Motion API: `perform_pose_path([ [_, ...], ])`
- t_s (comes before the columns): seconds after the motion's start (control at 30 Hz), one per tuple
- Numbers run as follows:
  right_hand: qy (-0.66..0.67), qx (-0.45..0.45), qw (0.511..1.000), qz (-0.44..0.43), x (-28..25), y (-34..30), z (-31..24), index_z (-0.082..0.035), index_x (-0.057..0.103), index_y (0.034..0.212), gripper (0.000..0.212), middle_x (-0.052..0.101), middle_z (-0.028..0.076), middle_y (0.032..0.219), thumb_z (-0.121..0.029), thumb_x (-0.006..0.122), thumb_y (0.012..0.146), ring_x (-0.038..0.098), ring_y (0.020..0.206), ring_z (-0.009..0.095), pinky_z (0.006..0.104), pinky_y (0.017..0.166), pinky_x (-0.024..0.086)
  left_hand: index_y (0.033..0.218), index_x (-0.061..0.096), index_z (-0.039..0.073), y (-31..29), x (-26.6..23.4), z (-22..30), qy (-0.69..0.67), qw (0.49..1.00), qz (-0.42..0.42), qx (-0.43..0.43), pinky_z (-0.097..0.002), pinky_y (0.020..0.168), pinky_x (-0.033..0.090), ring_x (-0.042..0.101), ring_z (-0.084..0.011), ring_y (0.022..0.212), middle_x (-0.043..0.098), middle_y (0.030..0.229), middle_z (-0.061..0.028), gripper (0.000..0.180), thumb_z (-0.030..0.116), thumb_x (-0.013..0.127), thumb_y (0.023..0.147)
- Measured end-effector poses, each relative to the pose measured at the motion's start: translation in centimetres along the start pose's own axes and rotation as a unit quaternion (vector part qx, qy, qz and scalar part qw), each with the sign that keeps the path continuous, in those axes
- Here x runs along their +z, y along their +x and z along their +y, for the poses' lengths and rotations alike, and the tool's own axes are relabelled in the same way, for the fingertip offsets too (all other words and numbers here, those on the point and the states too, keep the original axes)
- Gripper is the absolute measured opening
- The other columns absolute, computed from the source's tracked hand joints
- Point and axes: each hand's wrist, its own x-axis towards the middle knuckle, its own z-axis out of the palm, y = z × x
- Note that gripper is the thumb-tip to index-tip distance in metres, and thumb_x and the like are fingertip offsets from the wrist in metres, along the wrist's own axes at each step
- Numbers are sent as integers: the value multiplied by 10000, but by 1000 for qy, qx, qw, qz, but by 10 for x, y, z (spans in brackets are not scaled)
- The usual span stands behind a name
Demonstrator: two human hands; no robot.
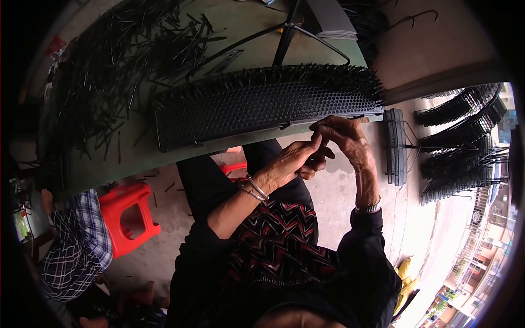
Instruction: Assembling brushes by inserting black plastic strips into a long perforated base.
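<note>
A long black panel [262, 109] full of small round holes lies on the green table in front of me, with thin dark prongs bristling along its far edge. My left hand [298, 160] and my right hand [345, 138] meet just off the panel's near edge, towards its right end. Both have curled fingers, thumbs and fingertips pressed close together. Whatever small thing may be between the fingertips is hidden. A bangle circles my left wrist, and a metal band is on the right one.
Loose black strips [126, 60] cover the left of the green table [109, 164]. A black metal stand [287, 27] rises behind the panel. A red stool [130, 218] and a person in a plaid sleeve [93, 224] are at left. Similar black racks [456, 147] stand at right.
</note>
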Motion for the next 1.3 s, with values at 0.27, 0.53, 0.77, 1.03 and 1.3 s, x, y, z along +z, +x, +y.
perform_pose_path([
  [0.27,-107,-148,919,351,-6,11,-14,11,657,992,133,690,61,784,-26,565,903,640,734,101,234,713,488,1135,593,13,4,-12,-6,-30,992,116,25,-227,524,397,479,-76,613,575,793,-45,694,648,426,910],
  [0.53,-237,-261,848,395,-19,49,3,-14,659,983,112,684,65,777,-53,587,907,639,721,100,242,670,491,1108,595,15,4,-7,-20,-55,989,137,18,-213,520,388,483,-73,593,583,772,-52,544,521,463,958],
  [0.77,-249,-237,868,357,-21,53,5,-21,663,981,118,675,74,780,-61,588,899,651,700,137,252,658,493,1083,594,12,-3,-13,-23,-55,988,142,29,-211,511,382,481,-76,571,588,754,-48,539,516,439,969],
  [1.03,-509,-238,756,334,-20,63,17,-145,708,1049,192,585,55,895,-165,665,863,602,800,218,341,666,475,991,613,31,-5,-10,-18,-30,980,187,55,-206,490,373,487,-70,547,585,704,-34,516,523,460,959],
  [1.3,-304,-254,846,356,-27,66,-14,-37,703,1019,181,633,79,860,-159,644,898,592,779,151,267,686,452,806,606,38,-24,-5,7,65,929,322,170,-194,449,264,383,-44,478,495,570,17,545,534,446,962],
])
